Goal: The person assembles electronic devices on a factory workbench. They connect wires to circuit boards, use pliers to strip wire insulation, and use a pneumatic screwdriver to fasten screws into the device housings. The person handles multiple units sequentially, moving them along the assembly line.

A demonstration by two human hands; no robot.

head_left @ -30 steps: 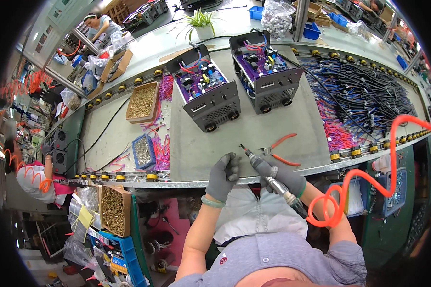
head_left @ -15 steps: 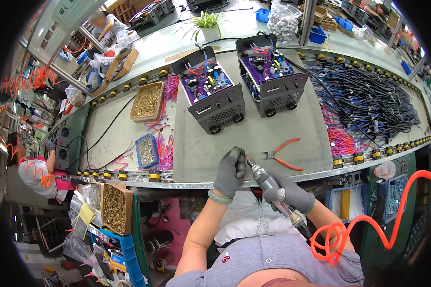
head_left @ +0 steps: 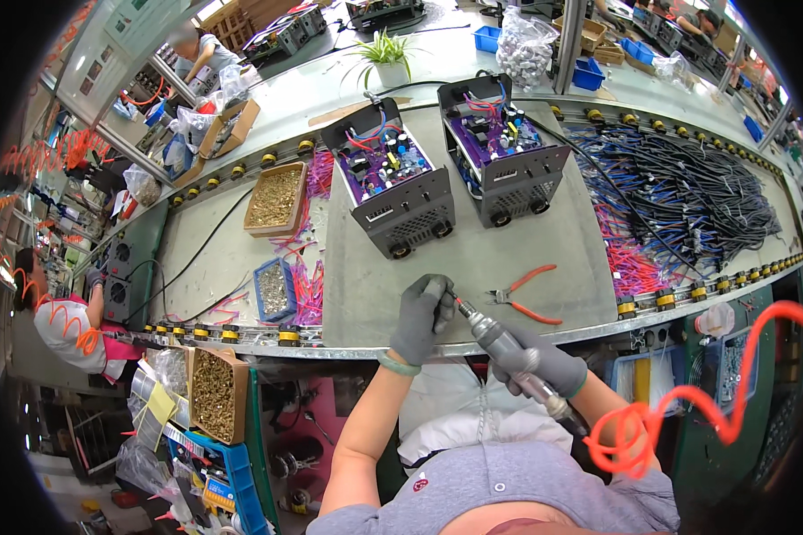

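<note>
At bench edge, near the body: left hand (head_left: 422, 316), grey-gloved, fingers curled together round the bit tip of a driver (head_left: 507, 348), apparently steadying it or seating something too small to make out. Right hand (head_left: 544, 364), also gloved, fingers clamped round the driver body, holding it tilted, bit up and to the left toward the left hand. Orange coiled hose (head_left: 687, 401) trailing from the driver's rear end, off to the right, slack enough to leave the tool free.

Just right of the bit, on the grey mat (head_left: 473, 267): one pair of red-handled pliers (head_left: 525, 294), handles spread, within easy reach. Farther back: two open-topped units (head_left: 393, 187), side by side, circuit boards and coloured wiring exposed, front panels facing the worker. Left of the mat: one tan tray (head_left: 275, 198) and one small blue bin (head_left: 275, 290), both holding small metal parts, with pink wire offcuts beside them. Right of the mat: one large heap of dark cables (head_left: 687, 192). Below the bench, left: one carton of screws (head_left: 212, 392).
</note>
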